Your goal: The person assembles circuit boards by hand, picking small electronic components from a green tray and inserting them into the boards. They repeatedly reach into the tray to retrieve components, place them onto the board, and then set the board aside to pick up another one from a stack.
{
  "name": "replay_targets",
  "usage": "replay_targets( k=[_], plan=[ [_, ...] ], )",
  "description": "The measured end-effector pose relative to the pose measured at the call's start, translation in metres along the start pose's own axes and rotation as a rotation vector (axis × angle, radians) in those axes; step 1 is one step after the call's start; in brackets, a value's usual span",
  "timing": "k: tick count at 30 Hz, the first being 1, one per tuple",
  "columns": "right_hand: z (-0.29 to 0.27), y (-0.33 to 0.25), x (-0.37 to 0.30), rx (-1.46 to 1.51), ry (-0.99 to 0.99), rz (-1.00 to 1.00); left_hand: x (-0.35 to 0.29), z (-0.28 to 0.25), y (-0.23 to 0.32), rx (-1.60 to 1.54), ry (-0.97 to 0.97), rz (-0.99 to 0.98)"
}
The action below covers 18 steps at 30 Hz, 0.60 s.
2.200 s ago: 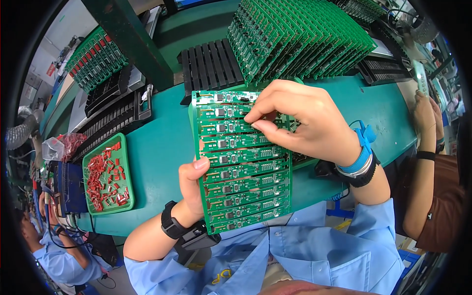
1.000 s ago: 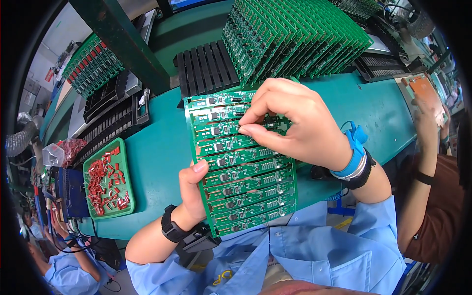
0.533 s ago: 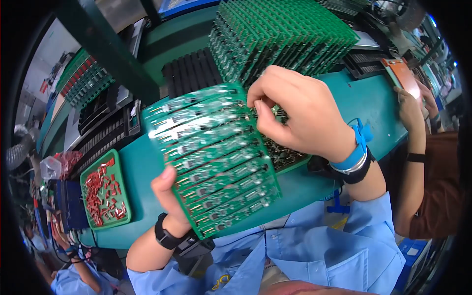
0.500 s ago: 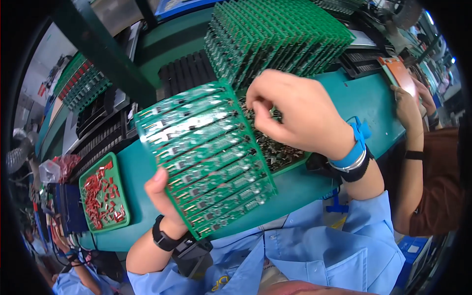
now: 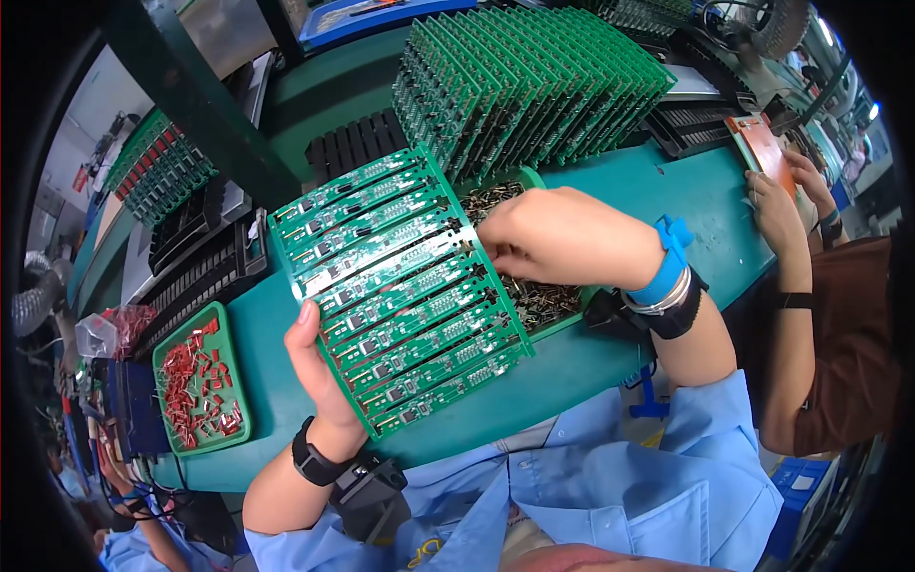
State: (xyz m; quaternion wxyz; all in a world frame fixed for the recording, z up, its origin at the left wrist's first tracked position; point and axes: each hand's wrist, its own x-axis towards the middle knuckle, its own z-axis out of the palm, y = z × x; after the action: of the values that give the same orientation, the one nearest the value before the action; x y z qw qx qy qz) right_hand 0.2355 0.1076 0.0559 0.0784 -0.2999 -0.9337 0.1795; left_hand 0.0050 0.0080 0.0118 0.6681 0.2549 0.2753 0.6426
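My left hand (image 5: 326, 377) grips the lower left edge of a green circuit board panel (image 5: 396, 303), its thumb on the near face. The panel is tilted and carries several parallel strips with small black parts. Just past its right edge, my right hand (image 5: 572, 238) is down at a green tray (image 5: 564, 327) of small metal-legged components (image 5: 545, 300). Its fingers are curled and drawn together; the fingertips are partly hidden, and whatever they hold is too small to make out. The panel covers the left part of that tray.
Behind the tray stands a row of upright green circuit boards (image 5: 524, 91) in a black rack (image 5: 357, 143). A second green tray (image 5: 250, 419) of red components lies at left. A dark post (image 5: 200, 105) rises at back left. At right, a co-worker's hands (image 5: 783, 205) hold an orange board (image 5: 762, 153).
My right hand has come down from above the panel's upper right edge to the components in the tray. The panel has shifted slightly and tilted, still in my left hand.
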Motion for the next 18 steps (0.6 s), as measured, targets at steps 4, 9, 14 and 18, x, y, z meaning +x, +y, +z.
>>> replay_targets(
  k=[4,9,14,18],
  plan=[
    [-0.01,0.002,0.0,0.084,0.026,-0.035,0.0,0.001,0.0,-0.003,-0.003,0.009],
    [-0.011,0.01,0.0,0.028,0.285,-0.168,0.002,0.008,-0.002,0.022,0.054,-0.003],
    [-0.012,-0.012,0.0,0.124,0.47,-0.13,0.0,0.006,-0.003,0.034,0.014,-0.07],
    [0.001,-0.03,0.005,0.19,0.569,-0.209,-0.004,0.011,-0.003,0.08,-0.009,-0.115]
  ],
)
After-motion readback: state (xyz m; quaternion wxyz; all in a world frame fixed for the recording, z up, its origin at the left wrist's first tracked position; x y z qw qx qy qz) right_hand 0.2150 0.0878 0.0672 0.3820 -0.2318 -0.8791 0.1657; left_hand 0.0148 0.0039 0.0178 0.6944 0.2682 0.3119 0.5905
